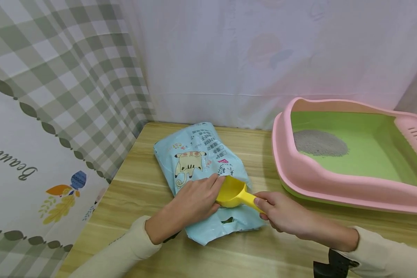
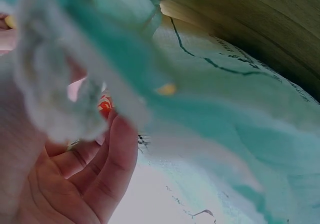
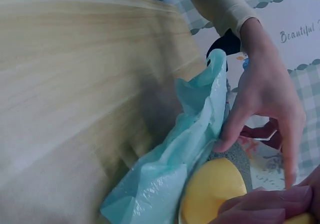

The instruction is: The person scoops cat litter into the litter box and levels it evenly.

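Note:
A light blue plastic bag of cat litter with a cartoon cat lies on the wooden table, its cut-handle end toward me. My left hand grips the bag at its opening, thumb at the lower edge and fingers at the upper. In my right hand is the handle of a yellow scoop, whose bowl sits in the bag's mouth, partly covered by the left fingers. Grey litter shows inside the bag beside the scoop bowl in the right wrist view. Blue plastic fills much of the left wrist view.
To the right stands a litter box with a pink rim and a green base; a heap of grey litter lies at its left end. A checked cloth hangs at the left, and a pale curtain hangs behind the table.

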Available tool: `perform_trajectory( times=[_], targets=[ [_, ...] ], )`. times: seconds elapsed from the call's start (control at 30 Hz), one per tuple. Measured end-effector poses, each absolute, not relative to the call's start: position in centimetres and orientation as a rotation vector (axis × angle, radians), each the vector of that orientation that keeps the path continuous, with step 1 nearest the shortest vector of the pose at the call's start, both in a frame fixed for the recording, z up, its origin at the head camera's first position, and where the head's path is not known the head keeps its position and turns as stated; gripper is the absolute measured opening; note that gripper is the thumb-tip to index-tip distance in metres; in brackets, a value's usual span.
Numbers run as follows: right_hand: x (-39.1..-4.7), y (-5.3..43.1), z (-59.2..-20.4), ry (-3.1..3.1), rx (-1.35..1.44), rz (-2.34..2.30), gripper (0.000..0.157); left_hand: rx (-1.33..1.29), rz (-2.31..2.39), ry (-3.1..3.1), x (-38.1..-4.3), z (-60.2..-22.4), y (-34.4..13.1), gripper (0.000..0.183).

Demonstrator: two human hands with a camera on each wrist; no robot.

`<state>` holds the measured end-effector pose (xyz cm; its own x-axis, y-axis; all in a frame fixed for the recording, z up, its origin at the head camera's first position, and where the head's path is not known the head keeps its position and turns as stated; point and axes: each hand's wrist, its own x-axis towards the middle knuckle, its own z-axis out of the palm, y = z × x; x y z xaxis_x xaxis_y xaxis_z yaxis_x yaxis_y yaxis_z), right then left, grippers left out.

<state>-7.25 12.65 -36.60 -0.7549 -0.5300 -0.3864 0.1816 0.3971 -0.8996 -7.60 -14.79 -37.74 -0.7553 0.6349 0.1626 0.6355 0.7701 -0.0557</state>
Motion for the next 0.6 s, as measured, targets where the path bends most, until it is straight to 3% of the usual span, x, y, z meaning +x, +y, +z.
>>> perform_trajectory(
  times=[0.3,0.6],
  targets=[
    [-7.3,11.7,-40.0,2.286,-0.601,-1.385,0.035,-1.007,0.009,-2.775,-7.7,-37.6,-14.9,0.063],
    [-7.7,10.9,-42.8,2.332,-0.626,-1.524,0.037,-0.991,-0.024,-2.810,-7.8,-37.6,-14.8,0.067]
  ],
)
